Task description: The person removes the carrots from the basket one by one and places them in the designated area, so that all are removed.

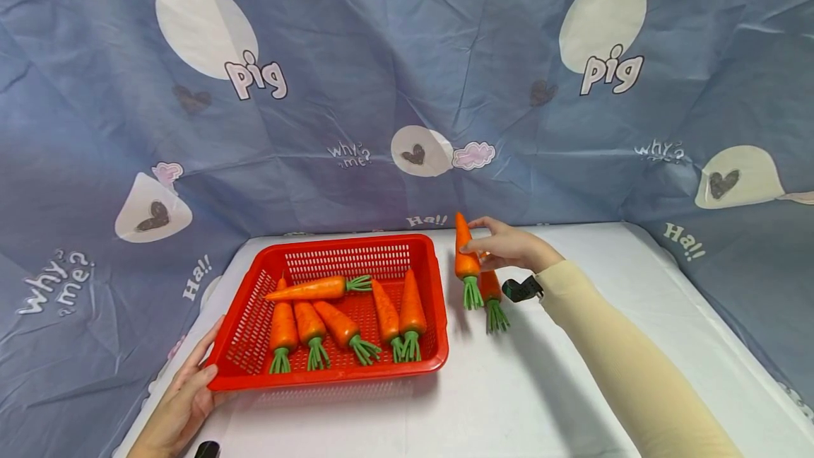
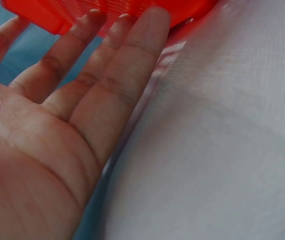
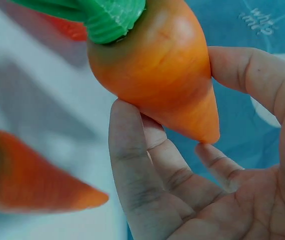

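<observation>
My right hand [image 1: 509,244] pinches a carrot [image 1: 467,249] between thumb and fingertips, tip up and green stalks down, just right of the basket. The same orange carrot [image 3: 157,70] fills the upper part of the right wrist view. A second carrot [image 1: 490,287] lies on the table beneath that hand, partly covered by it. Several carrots lie inside the red plastic basket [image 1: 331,374], one [image 1: 311,290] across the tops of others. At the basket's front left corner is my left hand [image 1: 184,391], its nearly straight fingers [image 2: 117,82] touching the outside wall.
A white cloth covers the table [image 1: 509,401]. Behind and on both sides hangs a blue printed curtain [image 1: 356,90], meeting the table's far edge close behind the basket and the right hand.
</observation>
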Tool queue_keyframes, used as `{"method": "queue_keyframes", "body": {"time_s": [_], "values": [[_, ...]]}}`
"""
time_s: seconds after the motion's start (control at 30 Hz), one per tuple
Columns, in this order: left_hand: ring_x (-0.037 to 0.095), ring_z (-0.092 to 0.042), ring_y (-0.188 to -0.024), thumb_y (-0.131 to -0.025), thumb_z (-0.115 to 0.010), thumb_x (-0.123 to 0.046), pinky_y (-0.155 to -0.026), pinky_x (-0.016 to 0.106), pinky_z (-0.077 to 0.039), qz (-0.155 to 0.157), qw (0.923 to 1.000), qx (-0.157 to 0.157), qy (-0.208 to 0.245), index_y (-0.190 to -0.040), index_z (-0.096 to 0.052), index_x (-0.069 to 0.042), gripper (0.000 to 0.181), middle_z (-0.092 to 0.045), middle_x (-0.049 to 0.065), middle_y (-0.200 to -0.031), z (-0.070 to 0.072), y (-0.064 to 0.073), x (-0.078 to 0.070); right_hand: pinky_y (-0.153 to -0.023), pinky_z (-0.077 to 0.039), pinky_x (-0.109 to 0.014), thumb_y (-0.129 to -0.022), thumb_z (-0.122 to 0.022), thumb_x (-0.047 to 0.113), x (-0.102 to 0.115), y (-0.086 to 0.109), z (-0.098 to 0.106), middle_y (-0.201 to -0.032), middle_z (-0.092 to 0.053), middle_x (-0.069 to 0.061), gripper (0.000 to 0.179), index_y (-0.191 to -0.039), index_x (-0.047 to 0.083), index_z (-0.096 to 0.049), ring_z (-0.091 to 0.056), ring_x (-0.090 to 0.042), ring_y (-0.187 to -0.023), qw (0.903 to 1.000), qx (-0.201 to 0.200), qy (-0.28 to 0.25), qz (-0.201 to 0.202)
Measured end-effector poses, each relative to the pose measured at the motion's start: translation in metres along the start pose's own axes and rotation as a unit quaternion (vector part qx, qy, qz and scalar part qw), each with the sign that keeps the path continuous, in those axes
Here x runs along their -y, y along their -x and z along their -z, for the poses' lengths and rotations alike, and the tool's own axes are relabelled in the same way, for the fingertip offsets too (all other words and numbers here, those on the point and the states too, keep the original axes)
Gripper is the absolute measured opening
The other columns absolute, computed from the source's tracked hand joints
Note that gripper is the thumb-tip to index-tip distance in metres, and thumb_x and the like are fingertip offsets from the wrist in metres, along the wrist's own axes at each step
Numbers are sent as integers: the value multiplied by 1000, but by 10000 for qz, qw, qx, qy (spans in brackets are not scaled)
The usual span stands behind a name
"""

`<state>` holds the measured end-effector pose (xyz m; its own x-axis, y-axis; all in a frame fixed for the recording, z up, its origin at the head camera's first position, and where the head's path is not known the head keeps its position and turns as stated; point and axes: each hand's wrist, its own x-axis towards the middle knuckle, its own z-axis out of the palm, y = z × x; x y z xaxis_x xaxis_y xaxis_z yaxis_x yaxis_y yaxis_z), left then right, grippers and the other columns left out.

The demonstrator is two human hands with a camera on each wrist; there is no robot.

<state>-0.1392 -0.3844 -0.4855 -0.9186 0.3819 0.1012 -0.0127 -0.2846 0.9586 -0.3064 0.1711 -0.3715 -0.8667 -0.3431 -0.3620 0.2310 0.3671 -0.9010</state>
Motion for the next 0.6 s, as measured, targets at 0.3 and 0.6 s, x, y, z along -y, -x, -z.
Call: {"method": "queue_keyframes", "body": {"time_s": [0.3, 0.6], "values": [[5, -58, -128, -107, -25, -6, -97, 34, -55, 54, 9999, -115, -57, -162, -3, -33, 65, -44, -22, -148, -2, 0, 0, -71, -56, -26, -93, -68, 21, -17, 1, 15, -96, -55, -9, 73, -150, 10, -24, -56, -12, -63, 9997, -80, 96, -221], [4, -57, -128, -107, -25, -6, -96, 34, -55, 71, 9998, -176, -113, -162, -4, -33, 65, -43, -22, -148, -2, -1, 0, -76, -58, -27, -94, -65, 19, -27, 3, 24, -118, -48, -18, 76, -154, 7, -19, -62, -15, -80, 9996, -10, -13, -285]]}}
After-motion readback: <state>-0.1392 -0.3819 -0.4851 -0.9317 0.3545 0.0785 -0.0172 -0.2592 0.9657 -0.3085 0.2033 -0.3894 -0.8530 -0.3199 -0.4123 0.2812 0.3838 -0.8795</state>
